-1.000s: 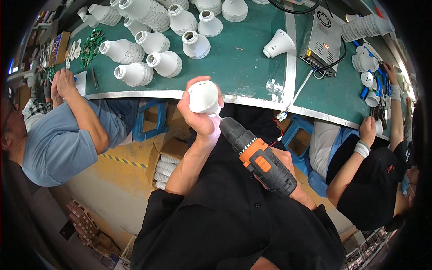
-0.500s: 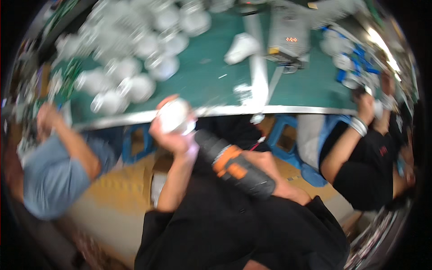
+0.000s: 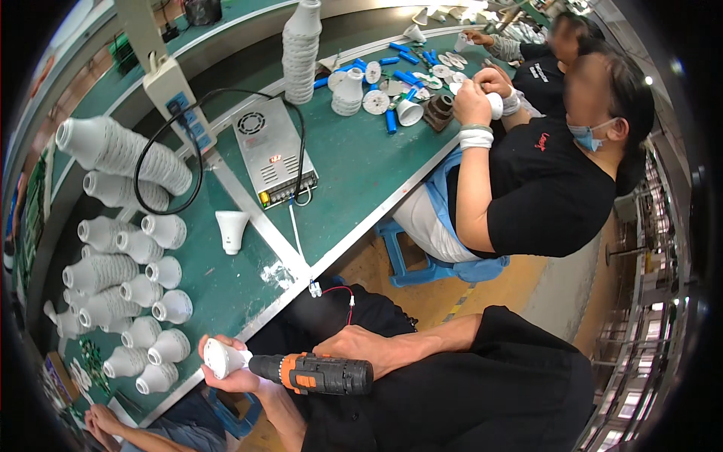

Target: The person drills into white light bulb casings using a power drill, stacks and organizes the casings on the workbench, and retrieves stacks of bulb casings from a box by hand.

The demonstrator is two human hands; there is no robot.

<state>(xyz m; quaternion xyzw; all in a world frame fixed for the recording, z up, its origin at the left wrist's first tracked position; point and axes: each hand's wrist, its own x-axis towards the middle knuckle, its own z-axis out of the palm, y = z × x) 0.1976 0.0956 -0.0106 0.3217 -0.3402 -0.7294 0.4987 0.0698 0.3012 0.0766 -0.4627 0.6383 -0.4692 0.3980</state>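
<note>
My left hand (image 3: 239, 381) is closed around a white lamp-bulb housing (image 3: 221, 360) near the front edge of the table. An orange and black cordless drill (image 3: 324, 374) is gripped in my right hand (image 3: 352, 343), whose fingers are partly hidden behind it. The drill's nose points left at the housing, with its light shining on my left hand. Whether the bit touches the housing, I cannot tell. Beyond my hands, a single white bulb housing (image 3: 231, 230) rests on the green table (image 3: 207, 282).
Several white housings (image 3: 139, 290) stand grouped at the left. A metal power supply (image 3: 273, 147) and a power strip (image 3: 175, 102) with a looping black cable lie farther back. Blue cylindrical cells (image 3: 391, 122) and round white discs are scattered near a co-worker (image 3: 553, 162) on the right.
The view has swung to the right and become sharper. My hands still hold the housing and the drill, which now appear lower and farther left, with the drill lying nearly level.
</note>
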